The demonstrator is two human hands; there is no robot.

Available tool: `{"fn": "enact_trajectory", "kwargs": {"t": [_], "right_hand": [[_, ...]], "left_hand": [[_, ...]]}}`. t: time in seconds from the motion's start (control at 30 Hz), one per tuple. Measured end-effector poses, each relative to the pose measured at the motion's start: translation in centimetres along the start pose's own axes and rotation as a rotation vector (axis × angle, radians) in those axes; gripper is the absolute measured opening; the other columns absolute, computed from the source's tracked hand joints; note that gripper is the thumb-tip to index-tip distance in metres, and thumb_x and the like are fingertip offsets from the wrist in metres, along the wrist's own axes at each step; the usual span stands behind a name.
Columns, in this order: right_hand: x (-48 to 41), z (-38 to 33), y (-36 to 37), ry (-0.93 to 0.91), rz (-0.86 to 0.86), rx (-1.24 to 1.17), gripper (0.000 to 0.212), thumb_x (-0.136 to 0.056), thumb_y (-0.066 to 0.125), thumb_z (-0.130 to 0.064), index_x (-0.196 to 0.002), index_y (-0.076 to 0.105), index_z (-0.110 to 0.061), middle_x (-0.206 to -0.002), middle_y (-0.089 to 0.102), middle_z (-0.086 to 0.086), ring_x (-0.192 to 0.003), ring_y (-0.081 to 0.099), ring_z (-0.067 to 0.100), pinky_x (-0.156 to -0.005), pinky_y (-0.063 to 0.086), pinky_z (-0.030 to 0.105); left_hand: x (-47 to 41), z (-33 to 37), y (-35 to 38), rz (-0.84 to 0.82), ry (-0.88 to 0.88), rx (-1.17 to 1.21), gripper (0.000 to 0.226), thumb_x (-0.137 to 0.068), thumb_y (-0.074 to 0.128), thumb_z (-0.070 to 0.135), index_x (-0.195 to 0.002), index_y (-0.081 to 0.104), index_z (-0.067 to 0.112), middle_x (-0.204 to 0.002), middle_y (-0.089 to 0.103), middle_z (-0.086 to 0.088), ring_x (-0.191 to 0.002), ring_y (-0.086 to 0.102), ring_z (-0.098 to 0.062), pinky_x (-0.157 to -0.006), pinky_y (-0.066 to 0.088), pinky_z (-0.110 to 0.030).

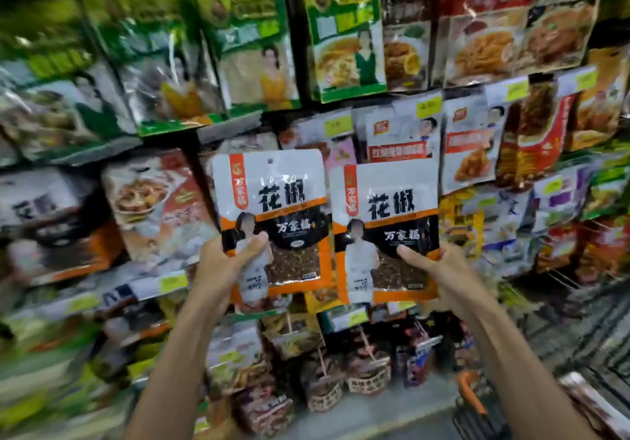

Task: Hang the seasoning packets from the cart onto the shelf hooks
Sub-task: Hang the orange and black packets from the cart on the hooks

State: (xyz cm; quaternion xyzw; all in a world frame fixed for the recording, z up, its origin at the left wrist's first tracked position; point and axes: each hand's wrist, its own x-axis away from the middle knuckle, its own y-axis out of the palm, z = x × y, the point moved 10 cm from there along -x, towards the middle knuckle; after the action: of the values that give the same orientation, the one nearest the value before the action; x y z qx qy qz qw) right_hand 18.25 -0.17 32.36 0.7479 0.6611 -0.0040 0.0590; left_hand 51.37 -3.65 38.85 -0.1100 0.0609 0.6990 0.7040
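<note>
Before the packed shelf (225,129), left grip (226,269) clamps the left packet (272,207), right grip (443,274) the right packet (385,221), both upright just above; best hang the left first, easing its top hole (270,160) onto a hook.

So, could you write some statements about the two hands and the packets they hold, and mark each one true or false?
1. The left hand holds the left packet and the right hand holds the right packet. True.
2. The two held packets have different designs. False: both show the same white, black and orange design.
3. The hands grip the packets by their top edges. False: each hand grips its packet at the lower part.
4. The left packet is held a little higher than the right packet. True.
5. In the row above the held ones, green packets hang. True.
</note>
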Motion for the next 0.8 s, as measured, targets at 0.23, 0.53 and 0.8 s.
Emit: {"fn": "enact_trajectory", "kwargs": {"t": [0.23, 0.53, 0.8], "right_hand": [[-1.0, -1.4, 20.5, -0.03, -0.209, -0.083, 0.023, -0.06, 0.08, -0.038, -0.082, 0.075, -0.03, -0.089, 0.076, -0.006, -0.092, 0.072, 0.015, -0.079, 0.058, 0.035], [-2.3, 0.3, 37.1, -0.006, -0.248, -0.089, 0.013, -0.066, 0.079, -0.03, -0.078, 0.077, -0.026, -0.084, 0.076, 0.005, -0.087, 0.073, 0.019, -0.07, 0.058, 0.031], [-3.3, -0.1, 43.1, -0.032, -0.32, -0.1, 0.04, -0.066, 0.076, -0.032, -0.1, 0.069, -0.012, -0.091, 0.07, 0.014, -0.094, 0.069, 0.027, -0.076, 0.056, 0.032]], "left_hand": [[2.2, 1.2, -19.4, 0.168, 0.035, -0.001, 0.029, -0.062, 0.077, 0.038, -0.089, 0.068, 0.028, -0.081, 0.074, 0.008, -0.083, 0.07, -0.017, -0.067, 0.056, -0.029], [0.9, -3.2, -36.7, 0.251, -0.054, -0.012, 0.029, -0.062, 0.077, 0.041, -0.086, 0.067, 0.027, -0.084, 0.075, 0.008, -0.085, 0.071, -0.015, -0.065, 0.058, -0.025], [-3.6, -4.3, -40.5, 0.214, -0.088, 0.051, 0.037, -0.066, 0.076, 0.035, -0.098, 0.065, 0.021, -0.092, 0.074, 0.009, -0.093, 0.069, -0.012, -0.073, 0.054, -0.025]]}}
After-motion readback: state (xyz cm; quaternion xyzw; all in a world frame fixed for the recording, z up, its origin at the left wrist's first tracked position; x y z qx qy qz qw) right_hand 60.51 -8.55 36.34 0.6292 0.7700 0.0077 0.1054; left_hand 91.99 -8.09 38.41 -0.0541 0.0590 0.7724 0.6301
